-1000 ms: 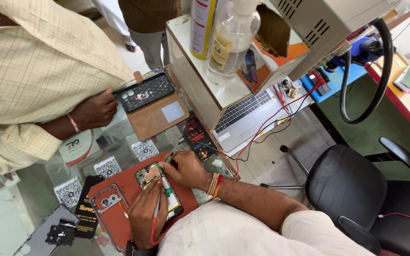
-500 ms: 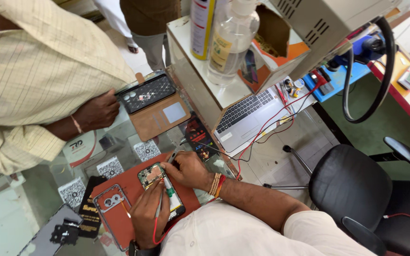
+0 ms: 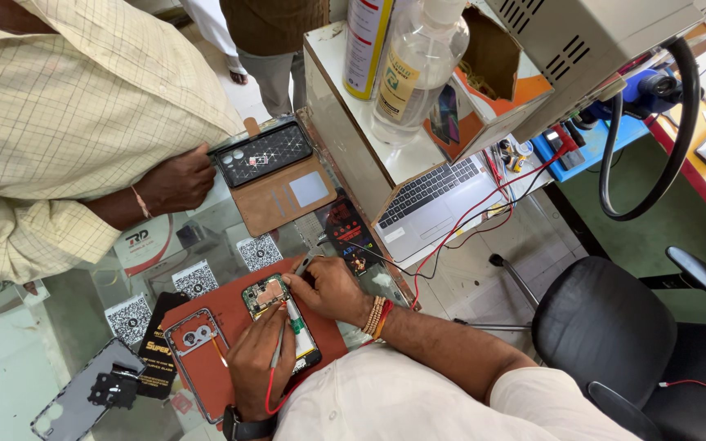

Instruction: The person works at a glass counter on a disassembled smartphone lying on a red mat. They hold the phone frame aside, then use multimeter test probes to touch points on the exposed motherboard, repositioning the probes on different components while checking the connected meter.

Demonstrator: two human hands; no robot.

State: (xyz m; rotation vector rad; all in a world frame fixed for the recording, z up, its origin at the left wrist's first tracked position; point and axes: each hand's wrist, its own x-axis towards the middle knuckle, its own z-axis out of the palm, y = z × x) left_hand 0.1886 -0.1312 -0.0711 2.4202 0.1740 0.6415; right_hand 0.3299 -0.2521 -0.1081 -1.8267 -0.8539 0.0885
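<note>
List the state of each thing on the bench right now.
Opened phone: back off, board exposed, on the red mat.
Left hand: holding a probe to the phone.
Right hand: resting at the phone's top edge.
Back cover: detached, lying apart.
Wallet case: open flat.
Laptop: open.

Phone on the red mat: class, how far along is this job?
Done: the back cover and frame lie off the phone, board exposed. In hand: left hand holds a red-wired probe on it; right hand steadies it. Left: both parts remain unfitted.
</note>
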